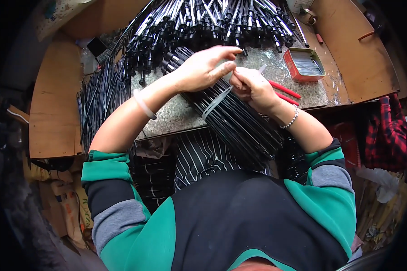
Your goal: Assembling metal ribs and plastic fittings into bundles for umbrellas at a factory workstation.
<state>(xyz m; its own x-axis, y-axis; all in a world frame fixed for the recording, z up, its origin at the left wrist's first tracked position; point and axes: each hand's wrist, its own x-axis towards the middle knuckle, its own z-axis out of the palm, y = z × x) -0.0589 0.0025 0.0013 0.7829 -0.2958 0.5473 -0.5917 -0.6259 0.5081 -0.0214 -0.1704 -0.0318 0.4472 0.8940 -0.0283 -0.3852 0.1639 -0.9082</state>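
Note:
A thick bundle of thin black rods [244,126] lies slantwise over the table's front edge, its far ends capped with black and silver fittings. Around its middle runs a translucent white strap [218,103] that looks like a cable tie. My right hand [257,89] is closed at the strap's upper end, thumb and fingers pinched together. A pale strip end sticks up past its knuckles. My left hand [208,67] lies across the top of the bundle, fingers stretched out and thumb apart from them. Its thumb tip comes close to the right fingertips. The left palm is hidden.
A large heap of similar rods [203,22] fills the table's back; more black rods [104,97] hang at left. To the right stand a red tin [305,65] of thin pale strips and red-handled pliers [285,91]. Wooden side panels [54,99] flank the speckled tabletop [172,118].

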